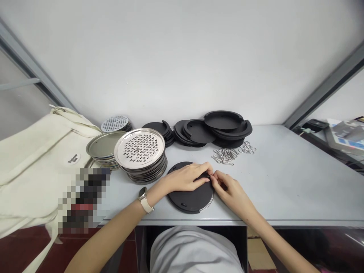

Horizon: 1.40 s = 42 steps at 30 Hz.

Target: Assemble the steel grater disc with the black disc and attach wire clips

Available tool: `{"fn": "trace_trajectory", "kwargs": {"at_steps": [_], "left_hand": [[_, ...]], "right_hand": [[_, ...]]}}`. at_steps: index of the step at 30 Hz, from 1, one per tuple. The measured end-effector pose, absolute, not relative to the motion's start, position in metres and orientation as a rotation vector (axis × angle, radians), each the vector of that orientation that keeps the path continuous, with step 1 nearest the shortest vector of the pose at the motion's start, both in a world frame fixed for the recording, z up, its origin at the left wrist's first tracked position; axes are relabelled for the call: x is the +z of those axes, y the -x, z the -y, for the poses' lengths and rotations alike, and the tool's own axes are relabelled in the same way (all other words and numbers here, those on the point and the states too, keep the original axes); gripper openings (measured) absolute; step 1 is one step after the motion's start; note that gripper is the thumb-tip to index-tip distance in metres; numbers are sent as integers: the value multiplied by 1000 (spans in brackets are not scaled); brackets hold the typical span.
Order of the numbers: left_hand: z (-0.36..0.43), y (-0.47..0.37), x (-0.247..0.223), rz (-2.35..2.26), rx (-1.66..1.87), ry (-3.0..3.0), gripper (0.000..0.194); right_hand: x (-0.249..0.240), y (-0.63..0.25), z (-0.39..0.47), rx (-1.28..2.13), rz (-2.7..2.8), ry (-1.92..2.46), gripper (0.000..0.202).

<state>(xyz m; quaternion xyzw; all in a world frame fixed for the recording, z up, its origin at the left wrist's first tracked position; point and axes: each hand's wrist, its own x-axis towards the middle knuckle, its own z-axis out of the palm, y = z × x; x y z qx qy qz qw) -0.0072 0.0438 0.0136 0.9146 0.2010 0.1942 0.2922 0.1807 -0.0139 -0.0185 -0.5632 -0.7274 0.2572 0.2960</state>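
A black round disc [187, 198] lies flat near the table's front edge, with a thin metallic rim showing at its lower right. Across its upper part rests my left hand [192, 177], thumb and forefinger closed at the right edge of the disc. My right hand [229, 189] is at that same edge, its fingertips pinched together close to my left fingers. What sits between the right fingertips is too small and covered to make out. Just behind the hands lies a pile of small metal hooks [224, 155] beside several metal rings [247, 148].
Stacked metal grater discs [139, 149] stand left of the black disc, with plain metal discs [105, 144] and smaller grater discs [115, 124] beyond. Black round trays [224, 120] and black lids [157, 127] line the wall. A cream bag [36, 163] hangs at the left.
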Motion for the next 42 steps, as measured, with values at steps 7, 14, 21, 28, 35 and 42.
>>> {"fn": "trace_trajectory", "kwargs": {"at_steps": [7,14,21,28,35,42], "left_hand": [[-45,7,10,-547,521,-2384,20],[-45,7,11,-537,502,-2359,18],[-45,7,10,-530,516,-2350,18],[-46,6,9,-539,506,-2321,20],[-47,6,9,-545,511,-2331,20],[-47,6,7,-522,545,-2324,19]], "right_hand": [[-18,-180,14,712,1912,1509,29],[-17,-180,15,715,1920,1509,30],[-18,-180,14,707,1912,1511,29],[-16,-178,15,649,1929,1507,28],[-17,-178,15,613,1951,1522,27],[-18,-178,15,575,1961,1521,27]]}}
